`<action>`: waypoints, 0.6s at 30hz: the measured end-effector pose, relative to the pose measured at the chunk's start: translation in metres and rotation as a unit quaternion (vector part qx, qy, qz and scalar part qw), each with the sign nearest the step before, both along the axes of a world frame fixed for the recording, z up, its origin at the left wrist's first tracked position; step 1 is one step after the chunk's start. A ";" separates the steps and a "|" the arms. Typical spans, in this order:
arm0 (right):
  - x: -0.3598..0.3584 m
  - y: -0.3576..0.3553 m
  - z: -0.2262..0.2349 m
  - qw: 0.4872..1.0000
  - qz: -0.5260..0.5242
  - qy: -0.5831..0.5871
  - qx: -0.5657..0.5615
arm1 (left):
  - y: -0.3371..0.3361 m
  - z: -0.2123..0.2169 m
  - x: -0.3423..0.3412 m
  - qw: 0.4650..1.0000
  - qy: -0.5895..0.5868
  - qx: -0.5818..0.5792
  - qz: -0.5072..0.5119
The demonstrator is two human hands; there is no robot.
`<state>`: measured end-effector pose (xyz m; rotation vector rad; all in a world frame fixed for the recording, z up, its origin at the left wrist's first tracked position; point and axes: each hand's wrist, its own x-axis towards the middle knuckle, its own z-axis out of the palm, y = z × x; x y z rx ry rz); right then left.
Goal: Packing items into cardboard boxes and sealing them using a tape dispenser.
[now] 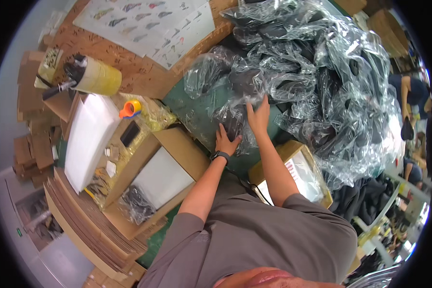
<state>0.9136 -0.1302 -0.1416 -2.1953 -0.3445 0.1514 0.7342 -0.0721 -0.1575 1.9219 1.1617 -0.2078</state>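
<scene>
Two open cardboard boxes (175, 165) (293, 168) — one orange tape dispenser (130, 109).

Both hands (224, 142) (258, 117) outstretched, fingers flat, spread

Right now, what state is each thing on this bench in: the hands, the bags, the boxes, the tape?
Left hand: flat on a bagged dark item.
Right hand: open, pressing the same bag.
Bag pile: heaped, crumpled.
Left box: open, white sheet inside.
Right box: open.
Tape roll: lying on its side.
</scene>
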 end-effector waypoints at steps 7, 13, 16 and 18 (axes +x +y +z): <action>0.029 0.062 -0.030 0.958 0.090 0.055 -0.265 | -0.018 0.005 0.005 0.987 0.151 0.025 0.045; 0.018 -0.015 -0.054 0.970 0.168 0.090 -0.151 | -0.005 0.024 -0.067 0.979 -0.028 -0.156 0.128; 0.030 -0.068 -0.067 0.975 0.177 0.071 -0.115 | 0.012 0.076 -0.136 0.635 -0.259 -0.655 0.317; -0.013 -0.048 0.040 0.899 0.108 0.422 0.034 | 0.031 0.143 -0.216 0.479 -0.322 -0.740 0.347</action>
